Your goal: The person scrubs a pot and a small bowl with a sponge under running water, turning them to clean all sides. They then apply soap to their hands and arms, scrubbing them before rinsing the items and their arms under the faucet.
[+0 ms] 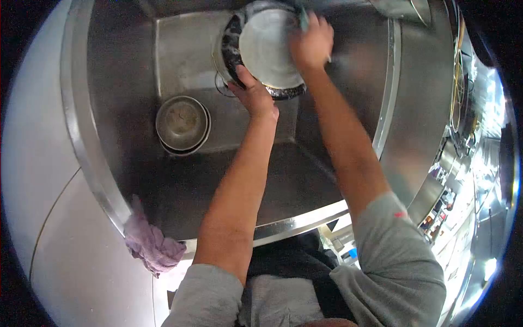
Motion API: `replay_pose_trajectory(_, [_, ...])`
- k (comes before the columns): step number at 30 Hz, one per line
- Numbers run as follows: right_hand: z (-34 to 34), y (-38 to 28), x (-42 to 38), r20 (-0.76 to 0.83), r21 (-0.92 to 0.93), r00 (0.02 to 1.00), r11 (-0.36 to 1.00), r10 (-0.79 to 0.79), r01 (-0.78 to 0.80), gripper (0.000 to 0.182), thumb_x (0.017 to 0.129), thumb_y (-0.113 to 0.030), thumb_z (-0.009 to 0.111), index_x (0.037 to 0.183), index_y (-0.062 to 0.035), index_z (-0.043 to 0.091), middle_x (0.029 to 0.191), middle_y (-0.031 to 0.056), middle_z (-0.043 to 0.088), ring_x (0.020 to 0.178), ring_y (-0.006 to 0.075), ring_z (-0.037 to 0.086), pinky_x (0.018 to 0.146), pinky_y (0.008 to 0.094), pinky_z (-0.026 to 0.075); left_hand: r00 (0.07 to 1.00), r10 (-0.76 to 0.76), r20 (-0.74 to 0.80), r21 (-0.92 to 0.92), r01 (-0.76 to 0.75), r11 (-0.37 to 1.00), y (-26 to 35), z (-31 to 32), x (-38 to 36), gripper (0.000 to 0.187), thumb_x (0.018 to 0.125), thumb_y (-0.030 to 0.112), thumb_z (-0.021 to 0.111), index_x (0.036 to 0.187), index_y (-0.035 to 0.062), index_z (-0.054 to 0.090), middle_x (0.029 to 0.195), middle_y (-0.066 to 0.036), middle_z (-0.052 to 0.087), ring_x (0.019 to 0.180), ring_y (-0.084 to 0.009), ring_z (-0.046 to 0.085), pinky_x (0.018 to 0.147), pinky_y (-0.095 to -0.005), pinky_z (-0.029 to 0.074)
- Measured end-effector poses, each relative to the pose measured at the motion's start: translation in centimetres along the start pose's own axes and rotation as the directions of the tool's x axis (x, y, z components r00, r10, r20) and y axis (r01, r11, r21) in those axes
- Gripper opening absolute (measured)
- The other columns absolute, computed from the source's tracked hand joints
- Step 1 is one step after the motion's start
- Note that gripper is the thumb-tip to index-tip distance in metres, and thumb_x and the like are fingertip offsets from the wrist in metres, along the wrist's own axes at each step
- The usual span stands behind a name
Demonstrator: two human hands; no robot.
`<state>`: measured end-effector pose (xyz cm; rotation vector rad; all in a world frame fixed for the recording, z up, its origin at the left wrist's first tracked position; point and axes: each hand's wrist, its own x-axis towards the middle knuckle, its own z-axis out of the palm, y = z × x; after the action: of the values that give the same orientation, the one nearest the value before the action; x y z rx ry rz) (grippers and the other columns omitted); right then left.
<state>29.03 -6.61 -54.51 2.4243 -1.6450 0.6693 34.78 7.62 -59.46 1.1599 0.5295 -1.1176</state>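
A round pot (267,49) with a pale disc-shaped face and a dark, suds-streaked side is tilted over the far part of the sink. My left hand (253,94) grips its near left edge, thumb lying on the dark side. At the pot's right edge is my right hand (313,46), smeared by motion, with fingers closed on a green scouring pad (303,19). Only a small part of the pad shows. Below and left of the pot, two stacked round metal bowls (182,122) rest on the sink floor; the upper one has brownish residue inside.
Steep metal walls surround the deep sink (122,82), and its raised rim (305,220) runs close to my body. A purple cloth (152,245) hangs over the near left corner. A thin wire loop (222,84) shows beside the pot. Kitchen shelving stands far right.
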Motion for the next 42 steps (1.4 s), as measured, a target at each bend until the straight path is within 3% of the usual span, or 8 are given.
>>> replay_pose_trajectory(5, [-1.7, -5.3, -3.8, 0.303, 0.236, 0.879, 0.923, -0.368, 0.305, 0.043, 0.071, -0.016, 0.075, 0.114, -0.0127, 0.071, 0.107, 0.0162, 0.067, 0.104, 0.0400, 0.062, 0.089, 0.0512, 0.051, 0.987, -0.093, 0.128, -0.086, 0.104, 0.991, 0.0, -1.2, -0.8, 0.117, 0.091, 0.077, 0.056, 0.165, 0.0141, -0.008, 0.164, -0.021, 0.028, 0.143, -0.0388, 0.043, 0.111, -0.0524, 0.045])
replay_pose_trajectory(10, [1.6, 0.2, 0.9, 0.024, -0.036, 0.998, 0.998, 0.053, -0.052, 0.048, 0.071, -0.019, 0.078, 0.115, -0.0045, 0.067, 0.104, 0.0152, 0.065, 0.102, 0.0382, 0.062, 0.088, 0.0499, 0.052, 0.981, -0.192, 0.030, -0.016, 0.192, 0.981, 1.0, -1.1, -1.6, 0.119, 0.087, 0.079, 0.060, 0.165, 0.0236, -0.009, 0.161, -0.016, 0.033, 0.131, -0.0362, 0.055, 0.094, -0.0532, 0.056])
replay_pose_trajectory(11, [3.1, -2.4, 2.4, 0.330, -0.084, 0.908, 0.966, 0.258, -0.244, 0.050, 0.070, -0.020, 0.079, 0.116, -0.0062, 0.066, 0.105, 0.0154, 0.065, 0.103, 0.0378, 0.062, 0.088, 0.0501, 0.052, 0.979, -0.196, 0.056, -0.034, 0.199, 0.980, 0.0, -2.0, -0.3, 0.119, 0.087, 0.080, 0.060, 0.165, 0.0237, -0.010, 0.161, -0.016, 0.033, 0.130, -0.0365, 0.056, 0.093, -0.0547, 0.056])
replay_pose_trajectory(14, [-0.6, -3.8, -4.0, 0.211, 0.108, 0.935, 0.957, -0.286, 0.269, 0.055, 0.064, -0.015, 0.082, 0.116, -0.0091, 0.065, 0.103, 0.0132, 0.064, 0.102, 0.0382, 0.061, 0.089, 0.0507, 0.051, 0.953, -0.147, 0.264, -0.129, 0.185, 0.974, -1.2, -2.3, 1.0, 0.120, 0.086, 0.082, 0.059, 0.164, 0.0243, -0.010, 0.163, -0.015, 0.030, 0.134, -0.0386, 0.052, 0.098, -0.0617, 0.052])
replay_pose_trajectory(25, [-1.9, 3.5, -1.8, 0.273, 0.056, 0.962, 0.998, -0.020, 0.005, 0.035, 0.077, -0.012, 0.069, 0.112, -0.0094, 0.068, 0.105, 0.0170, 0.069, 0.103, 0.0392, 0.063, 0.092, 0.0509, 0.050, 0.964, -0.203, 0.171, -0.109, 0.224, 0.969, -0.4, -1.6, 0.6, 0.117, 0.088, 0.081, 0.056, 0.164, 0.0233, -0.010, 0.165, -0.015, 0.024, 0.141, -0.0418, 0.046, 0.102, -0.0646, 0.050])
replay_pose_trajectory(27, [1.6, 1.8, 0.2, -0.098, 0.008, 0.988, 0.993, -0.118, 0.119, 0.025, 0.077, -0.015, 0.067, 0.101, -0.0112, 0.068, 0.101, 0.0135, 0.068, 0.096, 0.0347, 0.064, 0.085, 0.0496, 0.051, 0.967, -0.175, 0.184, -0.080, 0.192, 0.978, -0.7, -1.9, 0.2, 0.116, 0.088, 0.081, 0.056, 0.164, 0.0218, -0.009, 0.165, -0.016, 0.024, 0.142, -0.0413, 0.045, 0.103, -0.0645, 0.049])
replay_pose_trajectory(38, [6.0, 0.4, 0.9, 0.490, 0.008, 0.854, 0.980, -0.177, 0.199, 0.045, 0.072, -0.014, 0.077, 0.115, -0.0052, 0.064, 0.115, 0.0150, 0.066, 0.102, 0.0387, 0.061, 0.085, 0.0500, 0.051, 0.942, -0.141, 0.306, -0.059, 0.166, 0.984, -0.5, -2.6, -0.7, 0.110, 0.088, 0.082, 0.055, 0.162, 0.0241, -0.001, 0.165, -0.014, 0.023, 0.146, -0.0391, 0.038, 0.106, -0.0668, 0.045])
replay_pose_trajectory(42, [-1.9, 0.3, -3.0, 0.171, 0.117, 0.966, 0.977, -0.196, 0.178, 0.040, 0.072, -0.010, 0.074, 0.110, -0.0062, 0.064, 0.111, 0.0159, 0.065, 0.100, 0.0389, 0.061, 0.080, 0.0503, 0.050, 0.920, -0.181, 0.347, -0.046, 0.210, 0.977, -0.1, -2.0, 0.2, 0.104, 0.087, 0.084, 0.054, 0.160, 0.0220, 0.015, 0.161, -0.012, 0.032, 0.144, -0.0362, 0.042, 0.106, -0.0677, 0.043])
